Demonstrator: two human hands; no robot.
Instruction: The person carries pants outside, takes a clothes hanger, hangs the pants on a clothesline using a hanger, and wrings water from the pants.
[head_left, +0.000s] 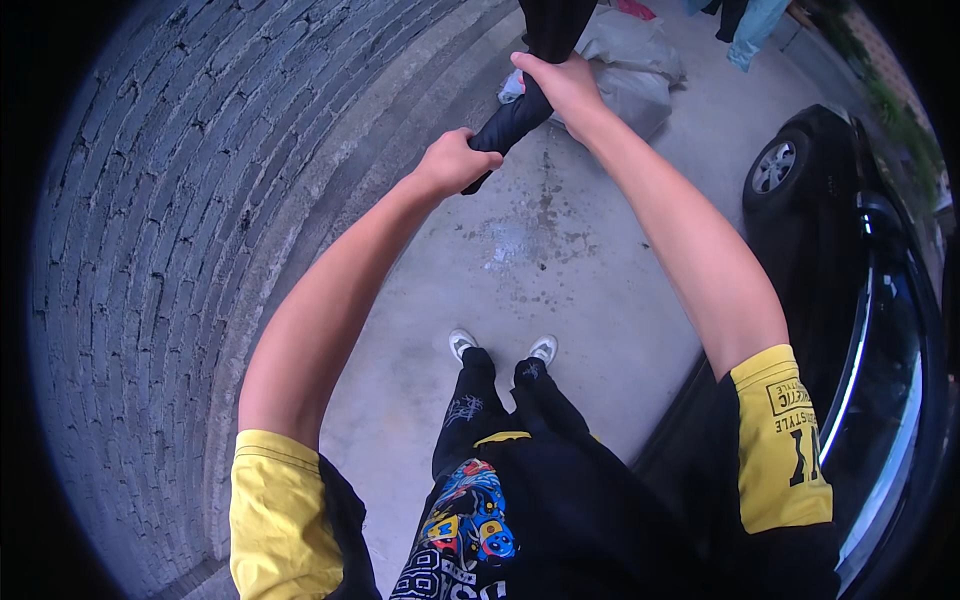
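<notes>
Both my hands grip a dark, twisted piece of cloth (517, 120) in front of me. My left hand (457, 163) closes around its lower end, and a short tail of cloth hangs below the fist. Higher up and to the right, my right hand (566, 90) grips the same cloth, thumb lying across it. Above that hand the cloth widens and runs out of the top of the view. Between the hands it is wound tight like a rope. Wet spots (551, 217) mark the concrete floor below.
A grey brick wall (150, 225) with a concrete ledge at its foot rises on the left. A black car (810, 217) stands close on the right. Pale plastic sacks (634, 90) lie ahead on the floor. Light blue cloth (754, 34) and dark cloth hang at the top right.
</notes>
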